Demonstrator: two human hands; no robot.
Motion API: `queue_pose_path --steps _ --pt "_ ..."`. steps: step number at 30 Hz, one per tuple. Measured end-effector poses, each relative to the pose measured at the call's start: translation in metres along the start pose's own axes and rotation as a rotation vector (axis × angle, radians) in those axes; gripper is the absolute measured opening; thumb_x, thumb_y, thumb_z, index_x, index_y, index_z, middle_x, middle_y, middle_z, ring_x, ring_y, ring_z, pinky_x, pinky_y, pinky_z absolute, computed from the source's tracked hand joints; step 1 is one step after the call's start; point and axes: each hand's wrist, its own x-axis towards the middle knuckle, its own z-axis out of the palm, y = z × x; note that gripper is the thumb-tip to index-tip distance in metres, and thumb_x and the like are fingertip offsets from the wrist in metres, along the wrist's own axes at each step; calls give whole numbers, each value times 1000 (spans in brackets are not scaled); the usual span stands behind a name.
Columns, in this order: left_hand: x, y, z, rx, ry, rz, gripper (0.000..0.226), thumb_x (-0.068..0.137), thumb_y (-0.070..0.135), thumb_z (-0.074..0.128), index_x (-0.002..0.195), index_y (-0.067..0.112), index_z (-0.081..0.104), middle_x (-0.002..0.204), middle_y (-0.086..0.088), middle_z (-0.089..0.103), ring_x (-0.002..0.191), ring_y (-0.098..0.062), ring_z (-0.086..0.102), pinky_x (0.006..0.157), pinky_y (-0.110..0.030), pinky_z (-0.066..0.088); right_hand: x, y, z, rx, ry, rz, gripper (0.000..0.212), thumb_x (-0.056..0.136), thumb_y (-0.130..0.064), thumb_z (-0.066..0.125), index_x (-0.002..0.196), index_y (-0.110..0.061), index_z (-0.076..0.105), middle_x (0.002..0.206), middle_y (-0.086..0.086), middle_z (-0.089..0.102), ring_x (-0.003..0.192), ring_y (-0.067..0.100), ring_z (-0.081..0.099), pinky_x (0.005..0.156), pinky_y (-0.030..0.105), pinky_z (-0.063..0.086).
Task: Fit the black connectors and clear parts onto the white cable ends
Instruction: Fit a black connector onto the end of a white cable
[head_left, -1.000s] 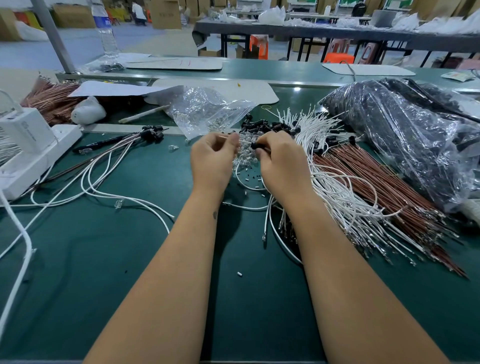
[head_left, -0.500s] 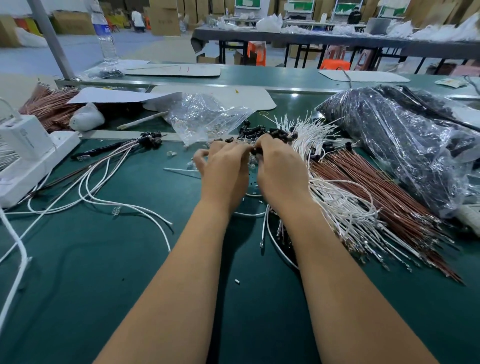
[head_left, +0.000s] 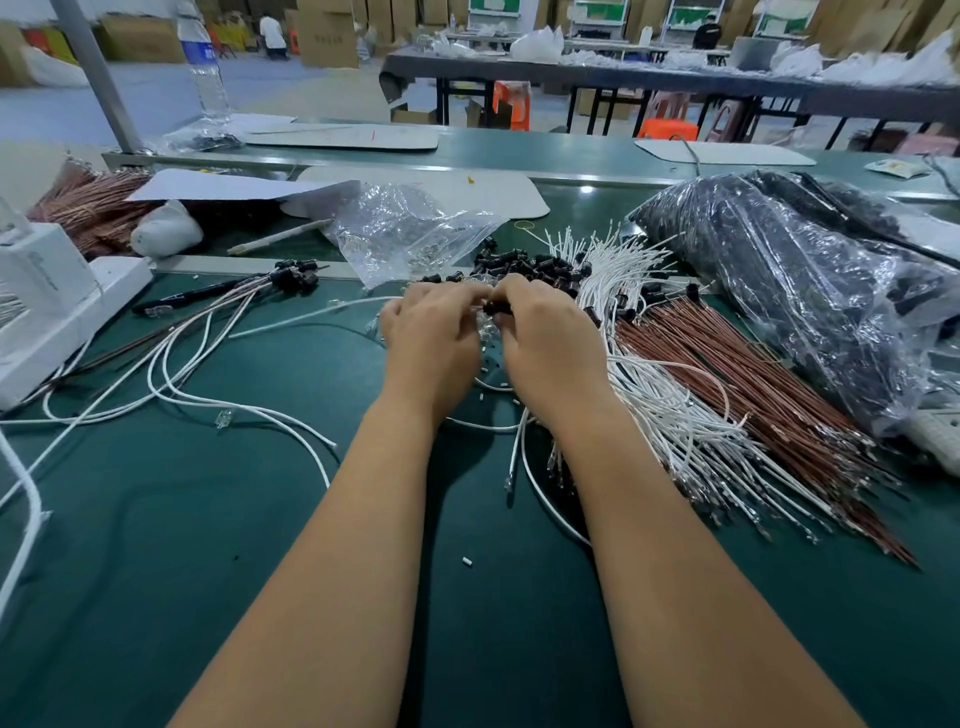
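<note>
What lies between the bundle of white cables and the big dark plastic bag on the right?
In the head view, a bundle of copper-brown wires lies between the white cables and the dark plastic bag.

My green bench (head_left: 156, 545) fills the lower frame; beyond it, upper right, a long dark table (head_left: 675, 78), cardboard boxes (head_left: 327, 31) top centre, grey floor (head_left: 156, 98).

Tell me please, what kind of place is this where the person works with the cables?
Most likely a factory assembly hall. A long green workbench holds bulk bundles of white cables and copper-coloured wires, with a heap of black connectors. Behind stand more work tables and stacked cardboard boxes.
</note>
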Motion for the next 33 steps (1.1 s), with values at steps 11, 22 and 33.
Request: queue_pose_path --steps 11,22,33 --pt "3 -18 -11 50 -14 -204 26 97 17 43 90 16 68 81 -5 69 84 -29 61 97 -38 35 4 19 -7 42 41 197 15 98 -18 53 110 -12 58 91 2 64 76 17 53 63 28 37" --pt "-1 4 -5 -386 -2 -89 15 88 7 60 92 10 74 69 11 62 58 6 53 59 -8 37 2 9 3 343 1 117 19 92 -14 59 110 -16 65 95 -1 67 88 15 59 75 28 45" --pt "2 4 -8 -546 -24 -287 14 89 9 58 85 16 69 69 1 63 61 -12 53 65 -27 45 3 10 2 456 150 166 3 85 -12 69 87 -13 67 79 0 66 75 17 62 72 36 53"
